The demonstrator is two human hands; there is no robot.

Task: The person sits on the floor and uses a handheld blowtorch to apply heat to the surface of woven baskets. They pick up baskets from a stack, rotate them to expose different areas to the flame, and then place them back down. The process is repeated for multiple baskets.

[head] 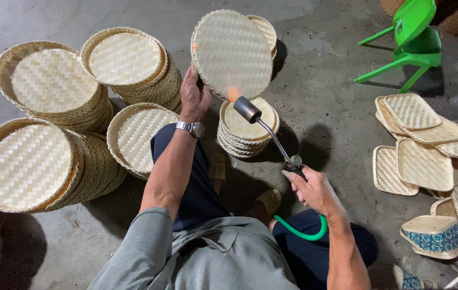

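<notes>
Gripping tight, the right hand [315, 189] is closing its grip around the handle of a gas torch [264, 126], fed by a green hose [301, 234]. Its long axis is running up and left, nozzle pointing at a small flame [233, 92]. Left hand [194, 96] is clamping the lower rim of one round woven tray [233, 52], tilted upright above the concrete floor [325, 107]. Five stacks of round trays are sitting around, flat rectangular ones are lying at the floor's right edge, and one green plastic chair [414, 35] is standing farthest back.
</notes>
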